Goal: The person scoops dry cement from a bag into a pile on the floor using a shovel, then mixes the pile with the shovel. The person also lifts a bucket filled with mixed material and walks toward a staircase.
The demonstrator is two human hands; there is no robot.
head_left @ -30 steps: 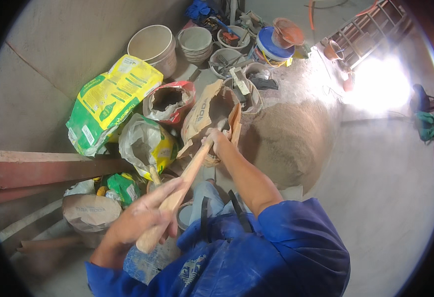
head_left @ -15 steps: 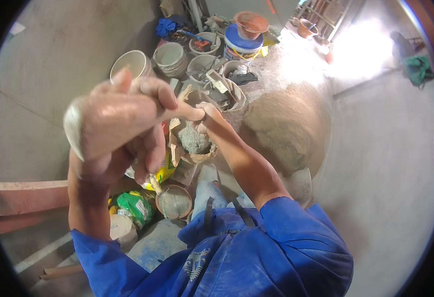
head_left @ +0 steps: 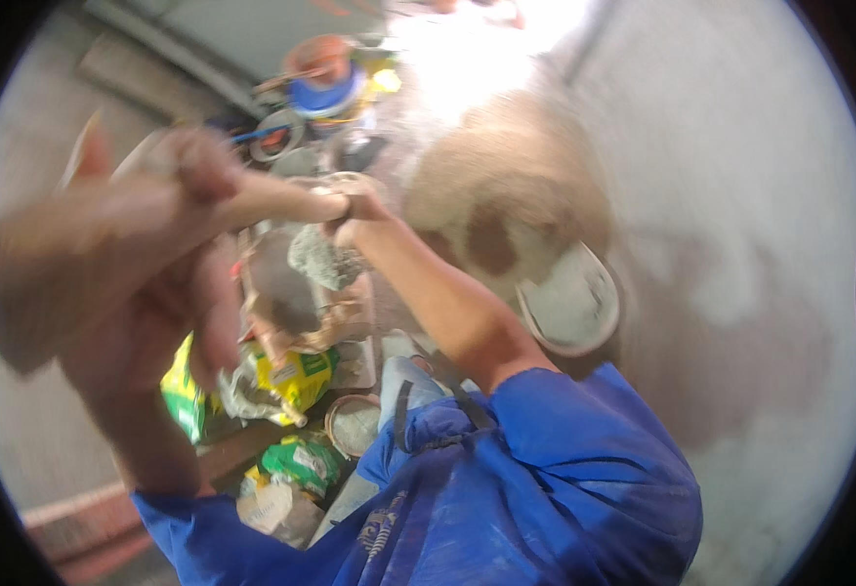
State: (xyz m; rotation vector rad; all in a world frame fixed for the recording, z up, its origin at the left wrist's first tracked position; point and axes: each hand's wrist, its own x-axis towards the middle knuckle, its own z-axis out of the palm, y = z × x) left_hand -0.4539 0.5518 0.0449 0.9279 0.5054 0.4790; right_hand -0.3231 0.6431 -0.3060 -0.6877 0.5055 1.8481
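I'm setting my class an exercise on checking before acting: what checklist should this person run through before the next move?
1. Left hand grips the wooden handle: ok, fingers around its thick near end.
2. Right hand grips it too: ok, at the narrow far end.
3. Grey powder clear of the brown paper bag: cannot tell; it overlaps the bag's opening in this view.
4. Powder held level: cannot tell; whatever bears it is hidden.
5. Room to step: probably not ok; a round bowl sits close beside a leg in jeans.
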